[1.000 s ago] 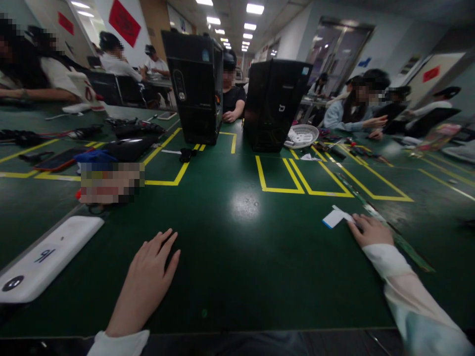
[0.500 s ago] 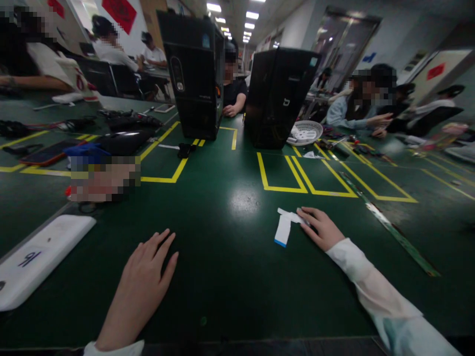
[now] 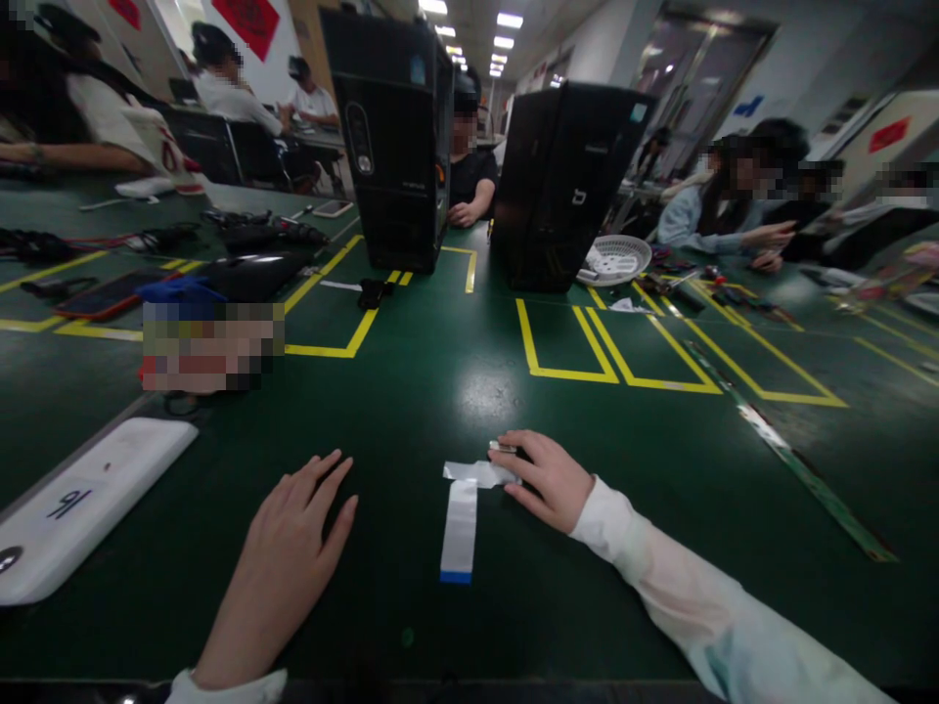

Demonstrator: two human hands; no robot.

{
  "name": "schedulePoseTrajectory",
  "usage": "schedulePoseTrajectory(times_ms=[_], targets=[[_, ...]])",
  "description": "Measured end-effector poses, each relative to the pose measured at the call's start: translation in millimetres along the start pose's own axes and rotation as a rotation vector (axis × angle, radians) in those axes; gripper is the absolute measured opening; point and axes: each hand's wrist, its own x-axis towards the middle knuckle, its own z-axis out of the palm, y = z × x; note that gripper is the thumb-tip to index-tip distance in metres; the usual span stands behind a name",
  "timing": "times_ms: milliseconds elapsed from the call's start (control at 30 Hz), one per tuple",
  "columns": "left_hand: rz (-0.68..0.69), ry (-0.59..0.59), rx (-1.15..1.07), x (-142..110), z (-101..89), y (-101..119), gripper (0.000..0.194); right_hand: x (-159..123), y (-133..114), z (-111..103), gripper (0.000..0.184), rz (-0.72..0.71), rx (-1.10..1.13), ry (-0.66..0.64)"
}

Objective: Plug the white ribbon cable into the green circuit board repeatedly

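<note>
A white flat ribbon cable (image 3: 460, 528) with a blue end lies bent in an L shape on the green tabletop, in front of me near the middle. My right hand (image 3: 552, 479) has its fingers on the far right part of the cable, and a small whitish end piece shows by the fingertips. Thumb and fingers close over that part and hide some of it. To the left, my left hand (image 3: 286, 548) rests palm down on the table, fingers stretched out and a little spread, holding nothing. A gap of bare tabletop separates it from the cable.
Two black computer towers (image 3: 392, 147) (image 3: 568, 186) stand across the table, a person behind them. At left lie a white device (image 3: 95, 508) and dark cables (image 3: 176, 235). A white basket (image 3: 620, 259) and a green strip (image 3: 792, 455) are at right. Yellow tape (image 3: 572, 373) marks the surface.
My right hand has moved left and nearer to me, bringing the ribbon cable along, so it now lies closer to my left hand. The left hand has stayed in place.
</note>
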Motion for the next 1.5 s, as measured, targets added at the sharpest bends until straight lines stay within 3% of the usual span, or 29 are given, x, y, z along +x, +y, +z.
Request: schedulePoseTrajectory(times_ms=[267,567,667,800,900,1000,1133,1233,1500], targets=[[-0.014,-0.028,0.002,-0.6,2.3,-2.3,0.057,25.7,-38.4,13.5,0.044,-0.095,0.081,-0.050],[0.006,-0.022,0.001,0.0,2.9,-5.9,0.058,19.2,-25.5,9.8,0.058,-0.049,0.106,-0.007],[0.001,-0.023,0.005,-0.2,2.8,-5.8,0.057,10.7,3.2,6.4,0.058,0.095,-0.016,0.043],[-0.009,-0.029,0.002,-0.2,2.7,-5.4,0.058,-15.2,74.1,-13.6,0.060,0.350,-0.164,0.137],[-0.019,-0.039,0.001,-0.3,3.3,-5.4,0.058,-52.8,131.6,-40.4,0.062,0.861,-0.366,0.134],[-0.025,-0.039,-0.001,-0.1,5.0,-6.4,0.059,-99.1,167.3,-66.7,0.070,1.129,-0.430,0.208],[-0.021,-0.036,-0.007,0.0,7.0,-8.1,0.059,-149.5,181.5,-84.7,0.075,1.376,-0.489,0.315],[-0.019,-0.033,-0.006,0.0,6.9,-8.5,0.058,-167.7,186.4,-86.7,0.075,1.515,-0.474,0.314],[-0.007,-0.012,0.002,-0.6,8.7,-9.8,0.056,-172.2,190.6,-90.0,0.080,1.539,-0.449,0.221]])
